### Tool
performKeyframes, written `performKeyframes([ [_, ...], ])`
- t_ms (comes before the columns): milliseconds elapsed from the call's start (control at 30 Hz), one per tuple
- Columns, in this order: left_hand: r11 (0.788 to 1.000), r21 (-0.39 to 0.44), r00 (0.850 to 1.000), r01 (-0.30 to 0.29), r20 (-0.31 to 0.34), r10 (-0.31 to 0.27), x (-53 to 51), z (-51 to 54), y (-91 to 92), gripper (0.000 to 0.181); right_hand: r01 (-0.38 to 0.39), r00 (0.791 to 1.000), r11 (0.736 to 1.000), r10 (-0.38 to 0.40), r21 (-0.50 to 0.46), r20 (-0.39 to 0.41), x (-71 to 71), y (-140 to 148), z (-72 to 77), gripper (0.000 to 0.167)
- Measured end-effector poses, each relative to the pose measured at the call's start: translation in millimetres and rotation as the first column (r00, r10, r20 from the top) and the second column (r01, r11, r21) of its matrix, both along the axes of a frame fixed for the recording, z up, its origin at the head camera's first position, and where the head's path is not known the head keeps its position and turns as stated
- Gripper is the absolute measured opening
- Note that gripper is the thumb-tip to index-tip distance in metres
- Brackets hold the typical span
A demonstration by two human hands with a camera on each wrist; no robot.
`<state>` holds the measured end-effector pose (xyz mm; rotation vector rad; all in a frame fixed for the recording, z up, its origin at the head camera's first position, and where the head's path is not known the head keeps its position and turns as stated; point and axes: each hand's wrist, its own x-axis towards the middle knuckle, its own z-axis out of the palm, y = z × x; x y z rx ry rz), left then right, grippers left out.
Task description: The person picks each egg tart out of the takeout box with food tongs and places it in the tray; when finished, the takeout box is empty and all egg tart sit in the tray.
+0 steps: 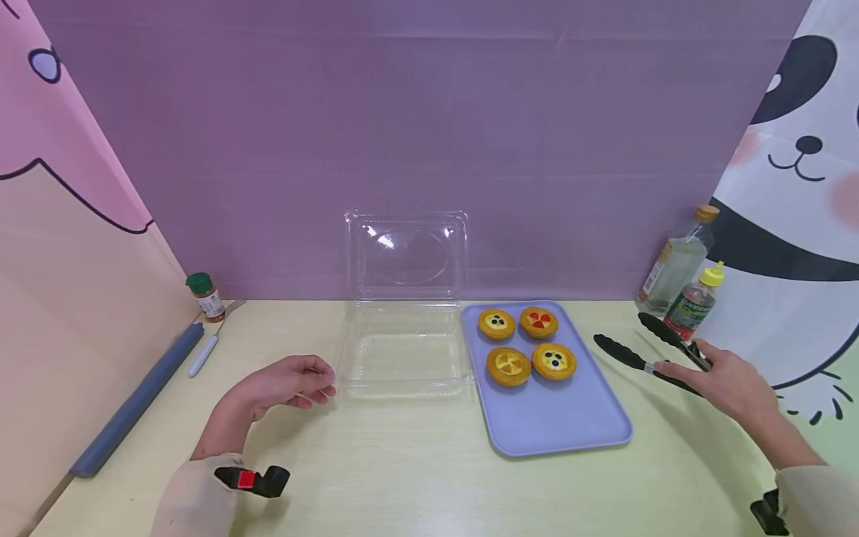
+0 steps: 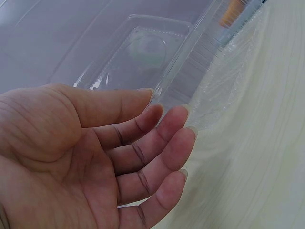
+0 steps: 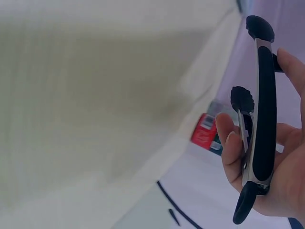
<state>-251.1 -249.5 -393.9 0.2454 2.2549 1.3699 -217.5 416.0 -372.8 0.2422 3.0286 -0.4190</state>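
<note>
In the head view my right hand (image 1: 731,384) grips black-tipped tongs (image 1: 627,354) above the table's right side. The tongs' arms are spread apart, with nothing between the tips; the right wrist view shows fingers curled round the tongs (image 3: 264,109). Beside the left edge of a clear plastic box (image 1: 409,358) is my left hand (image 1: 288,384), its fingers loosely bent and holding nothing. Whether the fingertips touch the box, I cannot tell. The box's lid (image 1: 408,257) stands raised at the back. Several egg tarts (image 1: 508,366) with different toppings sit on a lilac tray (image 1: 557,429).
At the back right stand a clear bottle (image 1: 678,261) and a yellow-capped squeeze bottle (image 1: 691,306). A green-lidded spice jar (image 1: 206,297), a fork (image 1: 204,354) and a long blue roll (image 1: 141,399) lie along the left side. A purple backdrop (image 1: 403,112) closes off the back.
</note>
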Motion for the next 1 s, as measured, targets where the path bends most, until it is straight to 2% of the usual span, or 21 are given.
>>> performKeyframes([
  [367, 1.0, 0.002, 1.0, 0.003, -0.005, -0.003, 1.0, -0.7, -0.4, 0.025, 0.014, 1.0, 1.0, -0.014, -0.013, 0.018, -2.9, 8, -18.8, 0.11],
  [1000, 1.0, 0.001, 1.0, -0.003, -0.002, 0.003, 1.5, -0.8, -0.7, 0.025, 0.007, 1.0, 0.996, -0.006, -0.089, 0.011, 0.2, 6, -31.4, 0.106],
])
